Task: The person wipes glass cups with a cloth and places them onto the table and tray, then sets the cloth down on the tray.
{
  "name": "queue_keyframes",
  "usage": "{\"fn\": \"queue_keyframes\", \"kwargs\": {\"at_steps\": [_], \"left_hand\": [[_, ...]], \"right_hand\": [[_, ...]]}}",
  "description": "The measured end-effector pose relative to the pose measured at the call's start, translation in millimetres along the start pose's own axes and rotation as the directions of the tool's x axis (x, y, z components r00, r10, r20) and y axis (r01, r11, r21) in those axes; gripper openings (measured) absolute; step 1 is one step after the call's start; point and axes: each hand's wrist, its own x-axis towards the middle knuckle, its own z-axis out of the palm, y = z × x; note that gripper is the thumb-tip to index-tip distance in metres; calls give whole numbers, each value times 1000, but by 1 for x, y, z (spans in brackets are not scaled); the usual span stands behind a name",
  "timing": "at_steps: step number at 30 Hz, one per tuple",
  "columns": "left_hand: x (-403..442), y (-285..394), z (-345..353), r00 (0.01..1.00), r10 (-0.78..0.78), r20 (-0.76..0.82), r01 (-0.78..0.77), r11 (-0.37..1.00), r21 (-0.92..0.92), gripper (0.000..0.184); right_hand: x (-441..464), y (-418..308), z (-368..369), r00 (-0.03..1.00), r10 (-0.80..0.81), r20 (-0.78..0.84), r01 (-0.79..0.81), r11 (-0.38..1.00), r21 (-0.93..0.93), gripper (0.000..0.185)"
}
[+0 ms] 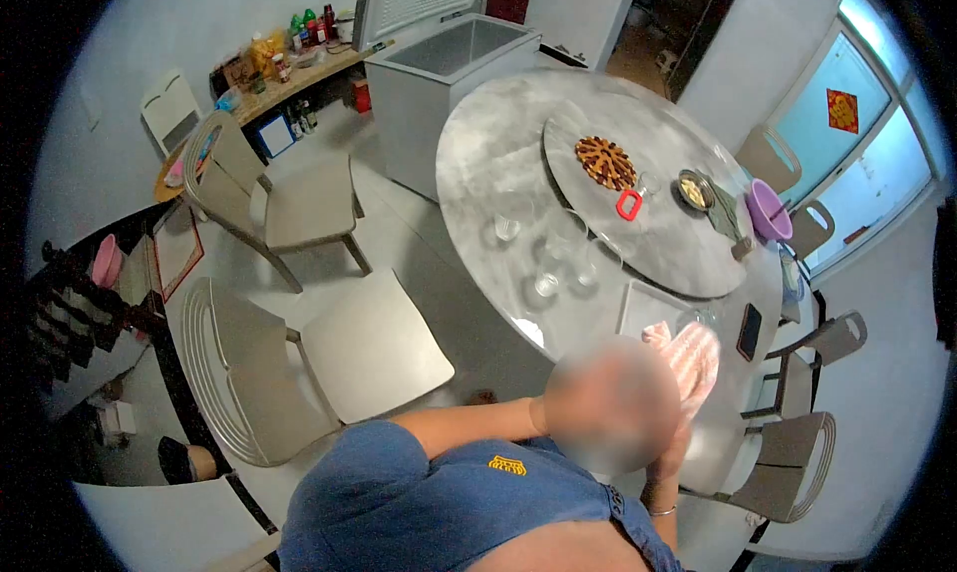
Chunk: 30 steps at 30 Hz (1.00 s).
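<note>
I can read no text anywhere. Yellow emblem (pixel 507 465) on blue shirt, near side: too small for me to decipher. Gold design on red door poster (pixel 842 111), far right: I can't make out characters.

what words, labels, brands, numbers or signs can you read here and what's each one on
None can be read.
Blue shirt: yellow emblem, too small.
Glass door: red and gold sign, characters too blurred.
Bottles by the wall: labels too small and blurred.
</note>
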Motion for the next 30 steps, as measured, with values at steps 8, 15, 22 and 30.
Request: {"fn": "queue_keyframes", "kwargs": {"at_steps": [8,15,22,30], "left_hand": [[-47,76,-1,782,-471,408,623,571,-535,38],[-96,99,-7,675,-586,448,570,28,-821,46],[-107,117,-31,677,-385,628,589,-228,-775,49],[-159,129,-60,728,-660,186,628,533,-566,43]], "right_hand": [[-59,-20,24,825,-563,56,545,765,-342,33],[-72,-33,34,737,-674,54,676,732,-84,31],[-84,-50,47,772,-614,167,634,762,-132,33],[-102,-82,105,732,-674,94,664,676,-320,10]]}}
